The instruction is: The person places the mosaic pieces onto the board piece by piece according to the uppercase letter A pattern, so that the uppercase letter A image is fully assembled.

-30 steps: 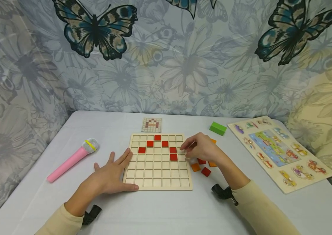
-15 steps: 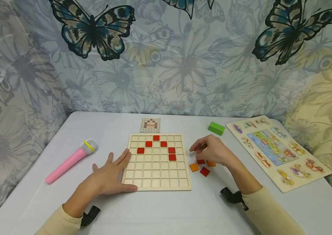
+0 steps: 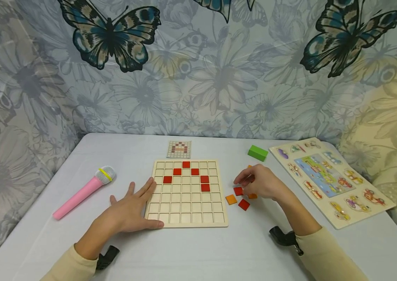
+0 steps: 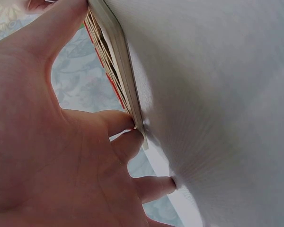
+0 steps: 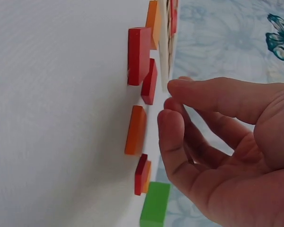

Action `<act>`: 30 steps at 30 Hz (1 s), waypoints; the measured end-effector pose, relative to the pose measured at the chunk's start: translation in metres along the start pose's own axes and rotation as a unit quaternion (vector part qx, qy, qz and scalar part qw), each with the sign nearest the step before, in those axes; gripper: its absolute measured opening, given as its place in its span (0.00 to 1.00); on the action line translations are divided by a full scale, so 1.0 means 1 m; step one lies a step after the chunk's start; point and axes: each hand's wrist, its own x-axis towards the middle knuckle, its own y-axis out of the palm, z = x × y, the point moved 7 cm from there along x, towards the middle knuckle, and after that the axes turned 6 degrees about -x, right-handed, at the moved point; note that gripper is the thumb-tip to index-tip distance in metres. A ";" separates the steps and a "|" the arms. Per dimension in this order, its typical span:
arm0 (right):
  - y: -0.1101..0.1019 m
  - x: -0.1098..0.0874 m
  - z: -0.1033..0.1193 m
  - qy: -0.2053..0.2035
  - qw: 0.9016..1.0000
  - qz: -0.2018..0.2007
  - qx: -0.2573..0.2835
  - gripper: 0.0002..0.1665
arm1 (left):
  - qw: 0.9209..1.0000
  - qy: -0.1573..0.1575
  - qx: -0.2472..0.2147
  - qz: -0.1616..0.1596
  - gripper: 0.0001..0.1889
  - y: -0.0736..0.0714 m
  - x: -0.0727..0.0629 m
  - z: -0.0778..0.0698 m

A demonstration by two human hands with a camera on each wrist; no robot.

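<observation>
A pale wooden grid board (image 3: 186, 197) lies mid-table with several red squares (image 3: 186, 164) set in its upper cells. Along its left side my left hand (image 3: 128, 212) is spread, thumb at the near edge and fingertips at the left rim, as the left wrist view also shows. Over the loose tiles right of the board hovers my right hand (image 3: 261, 181), fingers bent loosely with nothing between them. Below it lie a red tile (image 3: 244, 205), an orange tile (image 3: 231, 200) and others, partly hidden by the hand. The right wrist view shows the fingertips (image 5: 170, 124) apart from the tiles (image 5: 136, 130).
A small pattern card (image 3: 178, 150) lies behind the board. A green block (image 3: 257, 153) sits at the back right, with a picture puzzle board (image 3: 353, 207) farther right. The pink toy microphone (image 3: 82, 195) lies at the left. A patterned cloth (image 3: 198, 78) backs the table.
My right hand has moved right, from the board's right edge to above the loose tiles. The left hand has stayed on the board; the red squares in it look the same.
</observation>
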 end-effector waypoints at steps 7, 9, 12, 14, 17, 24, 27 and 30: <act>0.005 0.002 -0.004 -0.001 1.000 0.009 -0.013 0.18 | 1.000 0.002 0.002 0.000 0.67 0.001 0.001 0.001; 0.006 0.003 -0.004 -0.008 1.000 0.010 -0.022 0.19 | 1.000 0.003 0.002 -0.001 0.67 0.001 0.001 0.001; 0.006 0.004 -0.003 -0.019 0.999 0.011 -0.035 0.20 | 1.000 0.002 0.001 -0.001 0.67 0.002 0.001 0.002; 0.006 0.005 -0.002 -0.025 0.999 0.009 -0.042 0.20 | 1.000 0.002 0.000 -0.002 0.67 0.002 0.001 0.002; 0.006 0.007 -0.002 -0.033 0.998 0.006 -0.050 0.20 | 1.000 -0.001 0.000 -0.002 0.67 0.003 0.002 0.003; 0.007 0.008 -0.002 -0.036 0.998 0.005 -0.059 0.20 | 1.000 -0.001 0.000 0.000 0.67 0.002 0.001 0.002; 0.007 0.007 -0.001 -0.035 0.998 0.004 -0.056 0.19 | 1.000 -0.001 0.002 0.000 0.67 0.002 0.001 0.002; 0.007 0.007 -0.001 -0.031 0.998 0.002 -0.048 0.17 | 1.000 -0.002 0.001 0.001 0.67 0.001 0.000 0.002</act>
